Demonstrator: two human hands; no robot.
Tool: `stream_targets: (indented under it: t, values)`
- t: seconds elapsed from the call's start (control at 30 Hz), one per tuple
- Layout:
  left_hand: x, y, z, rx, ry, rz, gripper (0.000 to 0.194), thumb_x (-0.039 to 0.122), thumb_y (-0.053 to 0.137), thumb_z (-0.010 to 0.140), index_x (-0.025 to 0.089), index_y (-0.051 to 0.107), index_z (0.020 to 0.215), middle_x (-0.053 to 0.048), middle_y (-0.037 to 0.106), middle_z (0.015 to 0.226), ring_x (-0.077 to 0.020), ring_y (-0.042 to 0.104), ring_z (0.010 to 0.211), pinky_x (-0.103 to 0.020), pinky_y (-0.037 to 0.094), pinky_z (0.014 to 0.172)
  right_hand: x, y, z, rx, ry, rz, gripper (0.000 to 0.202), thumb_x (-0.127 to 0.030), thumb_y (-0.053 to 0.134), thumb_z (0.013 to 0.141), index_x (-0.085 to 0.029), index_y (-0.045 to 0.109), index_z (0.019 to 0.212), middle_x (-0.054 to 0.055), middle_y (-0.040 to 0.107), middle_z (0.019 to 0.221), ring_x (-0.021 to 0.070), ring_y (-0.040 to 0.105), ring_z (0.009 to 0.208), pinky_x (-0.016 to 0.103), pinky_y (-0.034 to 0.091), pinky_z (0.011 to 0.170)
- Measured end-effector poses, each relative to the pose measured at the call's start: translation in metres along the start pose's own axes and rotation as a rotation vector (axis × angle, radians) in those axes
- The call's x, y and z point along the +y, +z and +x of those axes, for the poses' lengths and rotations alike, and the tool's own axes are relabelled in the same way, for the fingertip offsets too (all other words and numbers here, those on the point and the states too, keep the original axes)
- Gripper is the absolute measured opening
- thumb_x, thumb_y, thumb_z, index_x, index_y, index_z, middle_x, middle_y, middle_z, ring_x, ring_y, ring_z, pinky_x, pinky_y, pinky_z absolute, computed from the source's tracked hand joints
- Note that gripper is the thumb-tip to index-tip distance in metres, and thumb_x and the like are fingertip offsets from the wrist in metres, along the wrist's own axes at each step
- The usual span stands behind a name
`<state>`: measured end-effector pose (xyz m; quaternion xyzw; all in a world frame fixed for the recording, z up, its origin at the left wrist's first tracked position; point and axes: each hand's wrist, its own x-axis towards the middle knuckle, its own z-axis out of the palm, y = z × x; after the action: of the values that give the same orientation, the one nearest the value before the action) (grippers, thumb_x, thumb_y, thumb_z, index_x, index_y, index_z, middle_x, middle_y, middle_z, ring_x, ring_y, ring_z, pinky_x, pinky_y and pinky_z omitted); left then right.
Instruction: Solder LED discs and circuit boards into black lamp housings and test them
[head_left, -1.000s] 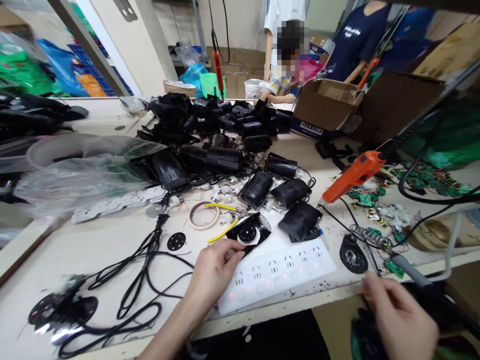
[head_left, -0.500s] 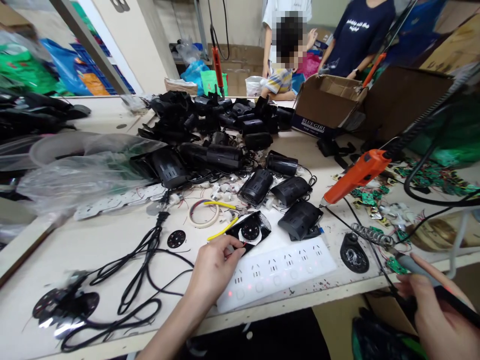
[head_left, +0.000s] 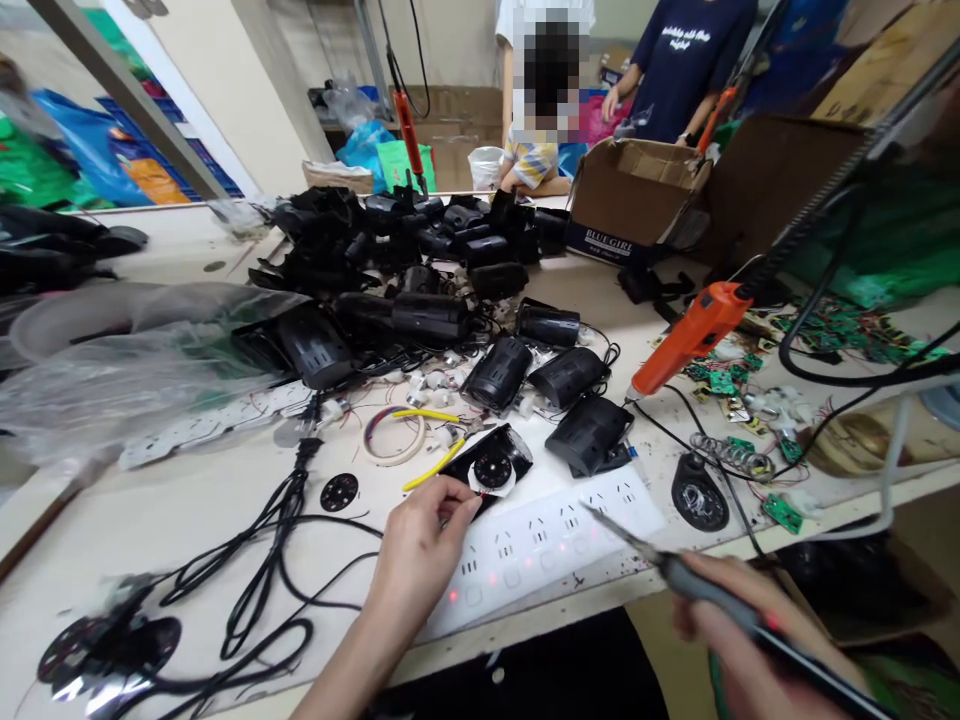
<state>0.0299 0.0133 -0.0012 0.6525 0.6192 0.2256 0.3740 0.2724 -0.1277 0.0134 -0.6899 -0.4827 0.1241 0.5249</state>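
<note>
left fingers (head_left: 448, 490) pinched, right fingers (head_left: 742, 577) curled

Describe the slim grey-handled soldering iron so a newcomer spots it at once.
Find the long white plastic power strip along the near edge of the pale worktable. A thin metal tip over its right half leads back to the right hand, gripping the pen-shaped soldering iron. Its slim grey handle sets it apart from the thick orange electric screwdriver beyond.

Shot from the head, aimed forward and kinda down, pretty close above two bare hands (head_left: 424, 540), looking across the flat off-white tabletop (head_left: 187, 490).
</note>
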Motion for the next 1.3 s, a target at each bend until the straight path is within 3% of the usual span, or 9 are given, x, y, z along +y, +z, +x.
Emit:
stream_targets:
  t: [0.1, 0.23, 0.47, 0.63, 0.83, 1.03, 1.3]
  values:
    - [0.0, -0.001, -0.002, -0.002, -0.014, -0.001, 0.025, 0.045, 0.055, 0.077, 0.023, 0.065, 0.075, -0.004, 0.072, 0.072, -0.0222, 0.066, 0.068, -0.031, 0.05, 0.068, -0.019, 0.042, 0.0, -0.129, -0.048, 0.123, 0.012, -0.028, 0.067, 0.085, -0.024, 0.072, 0.095, 0.003, 0.072, 0.08, 0.0165, 0.069, 0.062, 0.023, 0.058, 0.056]
    - [-0.004, -0.001, -0.004, 0.002, -0.002, -0.021, 0.024, 0.046, 0.058, 0.078, 0.023, 0.065, 0.075, -0.004, 0.073, 0.075, -0.0233, 0.067, 0.071, -0.033, 0.051, 0.071, -0.019, 0.064, 0.0, -0.254, -0.133, 0.158, 0.011, -0.02, 0.065, 0.086, -0.021, 0.066, 0.097, 0.001, 0.069, 0.073, 0.0139, 0.066, 0.058, 0.02, 0.056, 0.051]
    - [-0.009, 0.005, -0.008, 0.031, 0.033, -0.071, 0.022, 0.043, 0.059, 0.081, 0.023, 0.069, 0.08, -0.004, 0.076, 0.09, -0.0219, 0.067, 0.078, -0.033, 0.05, 0.077, -0.018, 0.074, 0.003, -0.229, -0.186, 0.111, 0.008, -0.02, 0.064, 0.085, -0.021, 0.064, 0.093, -0.001, 0.069, 0.072, 0.0129, 0.067, 0.058, 0.019, 0.056, 0.054]
    - [-0.009, 0.006, -0.006, 0.002, -0.014, -0.089, 0.025, 0.046, 0.06, 0.081, 0.023, 0.069, 0.083, -0.003, 0.075, 0.085, -0.0214, 0.067, 0.079, -0.032, 0.048, 0.078, -0.019, 0.075, 0.001, -0.212, -0.27, 0.065, 0.009, -0.02, 0.063, 0.085, -0.021, 0.062, 0.094, -0.001, 0.069, 0.072, 0.0133, 0.067, 0.059, 0.019, 0.056, 0.056]
    - [-0.008, 0.004, -0.004, -0.033, -0.074, -0.082, 0.028, 0.048, 0.06, 0.079, 0.021, 0.069, 0.083, -0.002, 0.071, 0.071, -0.0198, 0.064, 0.067, -0.03, 0.047, 0.067, -0.019, 0.08, -0.003, -0.152, -0.279, 0.094, 0.007, -0.018, 0.063, 0.086, -0.02, 0.062, 0.093, -0.001, 0.068, 0.069, 0.0131, 0.067, 0.057, 0.019, 0.055, 0.055]
    - [-0.012, 0.005, -0.004, -0.031, -0.062, -0.142, 0.028, 0.047, 0.062, 0.078, 0.019, 0.068, 0.081, -0.004, 0.071, 0.07, -0.0201, 0.065, 0.066, -0.03, 0.049, 0.065, -0.015, 0.085, -0.008, -0.201, -0.276, 0.097, 0.014, -0.015, 0.064, 0.086, -0.02, 0.06, 0.099, 0.001, 0.069, 0.075, 0.0147, 0.068, 0.063, 0.023, 0.057, 0.059]
    - [-0.009, 0.006, 0.0, -0.018, -0.159, -0.458, 0.031, 0.045, 0.073, 0.067, 0.016, 0.065, 0.076, -0.005, 0.071, 0.074, -0.0164, 0.065, 0.063, -0.028, 0.054, 0.063, -0.015, 0.087, -0.013, -0.175, -0.411, 0.102, 0.022, -0.011, 0.064, 0.085, -0.017, 0.058, 0.105, 0.002, 0.067, 0.074, 0.014, 0.067, 0.062, 0.022, 0.058, 0.06]
